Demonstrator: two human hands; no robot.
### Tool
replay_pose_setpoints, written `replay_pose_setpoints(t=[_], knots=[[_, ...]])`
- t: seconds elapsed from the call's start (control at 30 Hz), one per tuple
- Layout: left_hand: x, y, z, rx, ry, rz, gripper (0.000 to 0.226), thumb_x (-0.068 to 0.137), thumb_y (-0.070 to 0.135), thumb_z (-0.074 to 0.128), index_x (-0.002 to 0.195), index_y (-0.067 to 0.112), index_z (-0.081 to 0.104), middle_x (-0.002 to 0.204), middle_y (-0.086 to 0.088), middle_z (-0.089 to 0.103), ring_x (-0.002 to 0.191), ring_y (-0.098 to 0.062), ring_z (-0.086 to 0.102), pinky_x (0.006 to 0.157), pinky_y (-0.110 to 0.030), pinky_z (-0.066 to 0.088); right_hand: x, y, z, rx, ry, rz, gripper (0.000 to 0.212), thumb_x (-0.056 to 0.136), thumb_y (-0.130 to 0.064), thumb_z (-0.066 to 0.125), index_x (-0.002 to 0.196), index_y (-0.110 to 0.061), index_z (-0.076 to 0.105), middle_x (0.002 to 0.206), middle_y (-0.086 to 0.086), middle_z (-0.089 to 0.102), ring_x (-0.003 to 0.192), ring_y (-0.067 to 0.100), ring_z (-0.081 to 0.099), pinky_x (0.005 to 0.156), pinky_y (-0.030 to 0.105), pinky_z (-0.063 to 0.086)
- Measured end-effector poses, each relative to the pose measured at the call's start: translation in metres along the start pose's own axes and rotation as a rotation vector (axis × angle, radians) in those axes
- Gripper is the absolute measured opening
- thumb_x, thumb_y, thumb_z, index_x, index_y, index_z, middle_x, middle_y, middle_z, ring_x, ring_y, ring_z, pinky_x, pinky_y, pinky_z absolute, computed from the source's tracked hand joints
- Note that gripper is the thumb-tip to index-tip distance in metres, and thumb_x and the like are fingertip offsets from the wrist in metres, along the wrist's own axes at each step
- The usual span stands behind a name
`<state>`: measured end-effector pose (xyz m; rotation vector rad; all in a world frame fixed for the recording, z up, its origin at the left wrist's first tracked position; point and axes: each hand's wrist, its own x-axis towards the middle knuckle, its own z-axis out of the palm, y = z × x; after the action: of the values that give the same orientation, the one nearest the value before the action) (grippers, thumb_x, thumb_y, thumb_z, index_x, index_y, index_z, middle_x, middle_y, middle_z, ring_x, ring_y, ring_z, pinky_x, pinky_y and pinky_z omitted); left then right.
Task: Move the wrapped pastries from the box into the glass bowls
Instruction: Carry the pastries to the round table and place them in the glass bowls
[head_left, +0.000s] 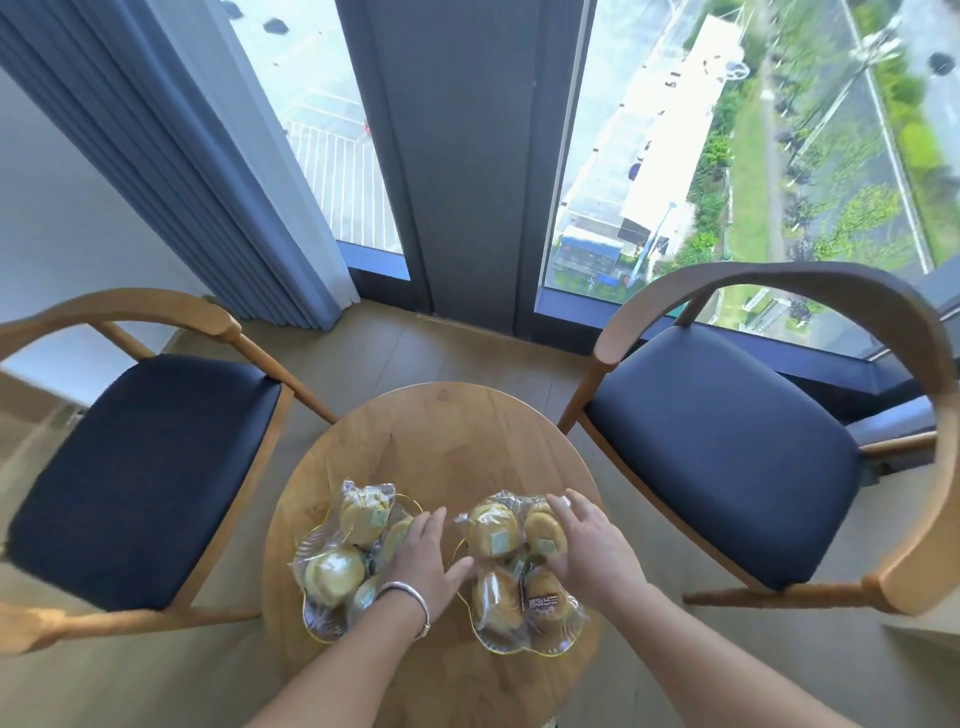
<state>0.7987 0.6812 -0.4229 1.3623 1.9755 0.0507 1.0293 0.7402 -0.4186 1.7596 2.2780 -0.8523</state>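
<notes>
The far half of the round desk (436, 441) lay bare, giving open room to reach beyond the two glass bowls. The left bowl (319, 623) and the right bowl (519, 642) sat side by side on the near half, both heaped with wrapped pastries (493, 530) that rose above the rims (so any pass over them had to go high). Between the bowls ran only a narrow strip of wood, and the left hand (421, 561) filled most of it. The right hand (587, 545) lay over the right bowl's far side. Two chairs, the left chair (140, 467) and the right chair (727, 457), flanked the desk closely.
</notes>
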Motion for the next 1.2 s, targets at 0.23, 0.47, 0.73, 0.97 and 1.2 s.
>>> replay_pose_setpoints(t=[0.23,0.47,0.73,0.97,1.2], knots=[[-0.02,-0.022,-0.005,0.009,-0.053,-0.036,0.081,0.089,0.052,0.057,0.153,0.025,0.015,0.158,0.004,0.023,0.137,-0.018,0.037,0.112,-0.036,0.033,-0.018,-0.006,0.006,-0.019,-0.028,0.012,0.079,0.086,-0.036,0.065,0.151,-0.037,0.022,0.163,-0.004,0.018,0.146,0.019,0.025,0.114,0.034,0.034],[0.02,-0.004,0.029,-0.12,-0.017,-0.035,0.082,0.089,0.048,0.059,0.152,0.04,0.007,0.153,0.006,0.031,0.137,-0.015,0.034,0.105,-0.031,0.034,0.004,0.011,0.035,-0.026,-0.082,0.035,0.077,0.085,-0.03,0.061,0.148,-0.042,0.019,0.164,-0.005,0.01,0.146,0.018,0.021,0.109,0.033,0.037],[0.061,0.007,0.079,-0.074,0.06,-0.087,0.058,0.084,0.037,0.071,0.132,0.047,0.041,0.115,0.003,0.046,0.098,-0.021,0.056,0.085,-0.036,0.05,0.014,0.025,0.076,-0.035,-0.084,0.003,0.072,0.093,-0.041,0.051,0.155,-0.036,0.015,0.165,-0.003,-0.01,0.15,0.021,0.007,0.115,0.038,0.031],[0.067,0.014,0.07,0.146,0.009,-0.052,0.054,0.09,0.024,0.06,0.133,0.047,0.037,0.114,0.001,0.042,0.092,-0.024,0.054,0.073,-0.035,0.046,0.009,0.024,0.081,-0.154,-0.122,0.001,0.069,0.094,-0.043,0.042,0.156,-0.033,0.014,0.165,0.006,-0.01,0.151,0.025,0.002,0.12,0.038,0.019],[0.041,0.001,0.048,-0.056,0.002,0.048,0.078,0.091,0.039,0.061,0.15,0.045,0.011,0.136,0.006,0.042,0.111,-0.017,0.053,0.083,-0.03,0.047,0.005,0.013,0.06,-0.154,-0.145,0.055,0.075,0.092,-0.046,0.051,0.156,-0.034,0.013,0.166,0.002,0.003,0.151,0.021,0.008,0.119,0.038,0.019]])
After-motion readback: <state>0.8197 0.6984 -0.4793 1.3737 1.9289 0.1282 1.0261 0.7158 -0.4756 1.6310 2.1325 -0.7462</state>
